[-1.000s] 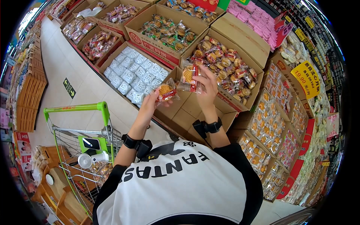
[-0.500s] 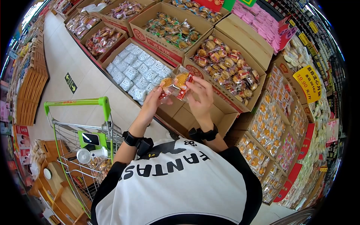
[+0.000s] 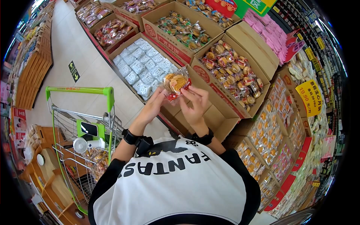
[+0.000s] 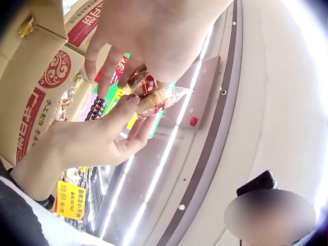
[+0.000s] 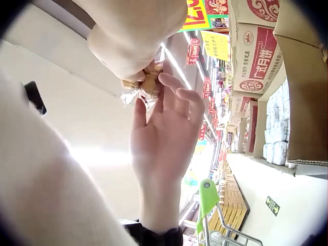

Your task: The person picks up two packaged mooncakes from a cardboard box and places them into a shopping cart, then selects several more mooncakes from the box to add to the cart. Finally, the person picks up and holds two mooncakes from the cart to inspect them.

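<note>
Two mooncakes in clear wrappers with red labels are held close together over the display boxes. My left hand [image 3: 153, 106] pinches the left mooncake [image 3: 168, 79] from below, thumb and fingers at its wrapper. My right hand [image 3: 195, 104] pinches the right mooncake [image 3: 180, 82] near its red edge. The two packs overlap in the head view. In the left wrist view, the thumb of the right hand [image 4: 97, 141] lies on one pack [image 4: 156, 102]. Palm and spread fingers of the left hand [image 5: 166, 138] face the right wrist camera.
Behind the hands stand cartons of wrapped mooncakes [image 3: 228, 67] and white packets [image 3: 138, 63]. A bare-bottomed carton [image 3: 210, 116] lies beneath the hands. At left is a shopping cart [image 3: 78, 90] carrying a small fan [image 3: 80, 144]. Trays of wrapped cakes [image 3: 268, 127] line the right side.
The two mooncakes, apart a second ago, have come together and overlap; my right hand has moved left and down toward my left. The surroundings have shifted slightly right in the head view.
</note>
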